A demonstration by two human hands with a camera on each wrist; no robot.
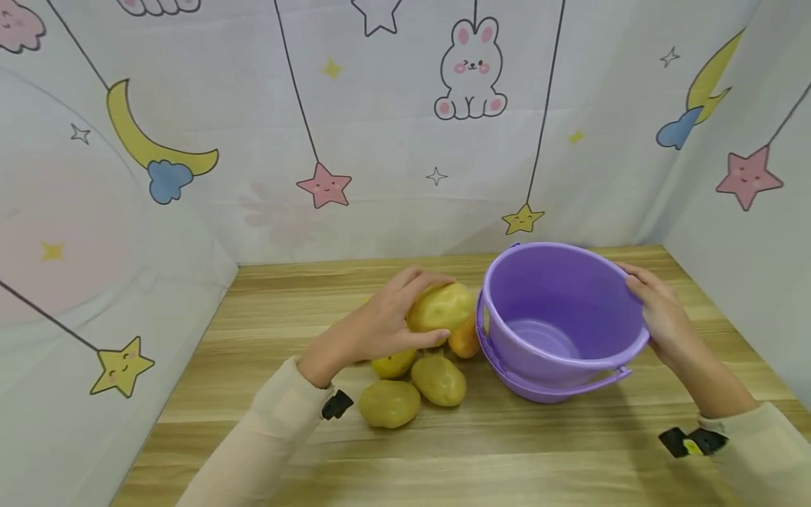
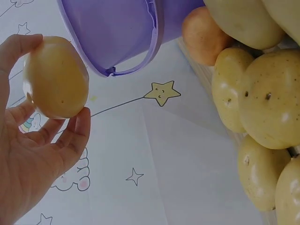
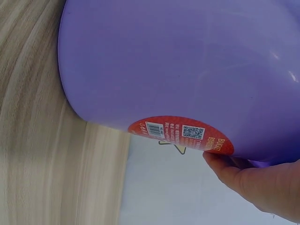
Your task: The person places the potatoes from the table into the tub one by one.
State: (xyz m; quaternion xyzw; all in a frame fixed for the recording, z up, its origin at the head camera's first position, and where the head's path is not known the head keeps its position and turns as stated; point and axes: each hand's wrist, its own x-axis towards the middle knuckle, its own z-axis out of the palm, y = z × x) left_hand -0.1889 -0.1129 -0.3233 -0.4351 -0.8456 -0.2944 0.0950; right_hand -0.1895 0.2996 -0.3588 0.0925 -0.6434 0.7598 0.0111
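My left hand [image 1: 386,317] holds a yellow potato [image 2: 56,77] between thumb and fingertips, above a pile on the table and just left of the purple bucket [image 1: 557,380]. With my right hand [image 1: 659,310] I grip the bucket's right rim; the right wrist view shows fingers [image 3: 229,171] near its red label [image 3: 183,133]. The bucket is tilted toward me, and its visible inside holds nothing. Below my left hand lie several potatoes [image 1: 438,381], partly hidden by that hand. A rounded orange-brown item [image 2: 205,35] sits among them, its kind unclear.
The wood-grain table [image 1: 443,465] is bounded by a white printed cloth [image 1: 393,127] at the back and both sides. The bucket's purple handle [image 1: 589,387] hangs down around its front and left side.
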